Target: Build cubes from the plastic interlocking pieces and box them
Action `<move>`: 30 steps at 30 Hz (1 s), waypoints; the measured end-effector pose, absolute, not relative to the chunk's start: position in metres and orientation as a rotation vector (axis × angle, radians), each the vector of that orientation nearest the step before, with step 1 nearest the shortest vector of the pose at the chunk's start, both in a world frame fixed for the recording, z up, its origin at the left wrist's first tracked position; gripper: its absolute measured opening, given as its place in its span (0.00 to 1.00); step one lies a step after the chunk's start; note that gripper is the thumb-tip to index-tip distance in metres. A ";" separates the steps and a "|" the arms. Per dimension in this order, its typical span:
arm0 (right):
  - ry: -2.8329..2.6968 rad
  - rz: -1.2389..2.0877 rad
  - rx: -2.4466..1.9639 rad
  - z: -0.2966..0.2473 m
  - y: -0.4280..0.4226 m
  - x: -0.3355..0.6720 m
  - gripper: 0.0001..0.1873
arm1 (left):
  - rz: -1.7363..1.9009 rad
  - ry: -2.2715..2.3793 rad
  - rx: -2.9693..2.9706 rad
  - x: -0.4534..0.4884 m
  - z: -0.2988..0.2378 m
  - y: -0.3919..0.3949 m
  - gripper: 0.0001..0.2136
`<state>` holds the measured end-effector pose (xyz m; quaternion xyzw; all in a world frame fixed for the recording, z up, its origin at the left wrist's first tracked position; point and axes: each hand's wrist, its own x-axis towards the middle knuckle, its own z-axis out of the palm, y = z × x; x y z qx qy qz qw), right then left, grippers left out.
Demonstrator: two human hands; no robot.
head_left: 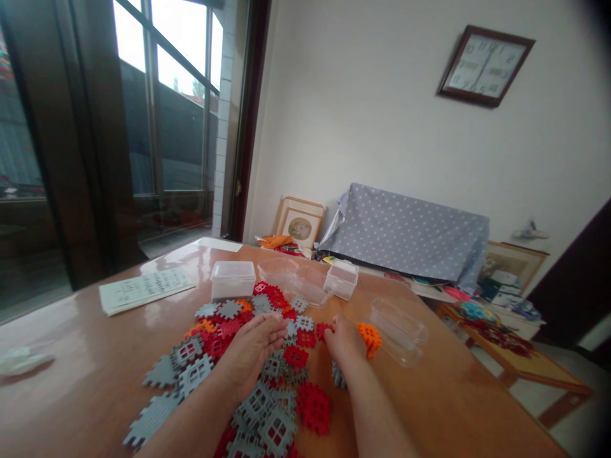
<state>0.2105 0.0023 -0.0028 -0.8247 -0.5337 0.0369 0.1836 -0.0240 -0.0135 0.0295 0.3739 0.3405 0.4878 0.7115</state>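
Red, grey and orange plastic interlocking building tiles (258, 404) lie in a loose heap, several with window-like cutouts. My left hand (260, 346) hovers over or rests on the heap, its fingers stretched out and nothing visible in them. To the right, my right hand (344, 340) has its fingers closed at a red interlocking tile (324, 331). Orange tiles (370, 338) stand just beyond that hand, and grey tiles (338, 375) show partly behind its wrist. Near the right forearm lies another red tile (314, 407).
Behind the heap stand a lidded plastic box (233, 278), clear round containers (308, 285) and a small clear box (342, 280). A clear oblong container (398, 327) is at right. Written sheets (146, 289) and a white crumpled item (21, 361) lie at left on the wooden table (458, 394).
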 end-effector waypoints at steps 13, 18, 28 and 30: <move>-1.672 0.212 -1.968 0.032 -0.021 0.187 0.11 | 1.348 0.843 0.730 -0.035 0.036 -0.001 0.13; -1.677 0.313 -1.874 0.022 -0.041 0.172 0.10 | 1.514 0.902 0.698 -0.052 0.037 0.009 0.11; -1.723 0.235 -1.793 0.005 -0.051 0.154 0.10 | 1.425 1.412 1.569 -0.066 0.029 0.018 0.13; -1.760 0.213 -1.782 0.004 -0.053 0.151 0.10 | 1.318 1.650 1.767 -0.068 0.031 0.015 0.14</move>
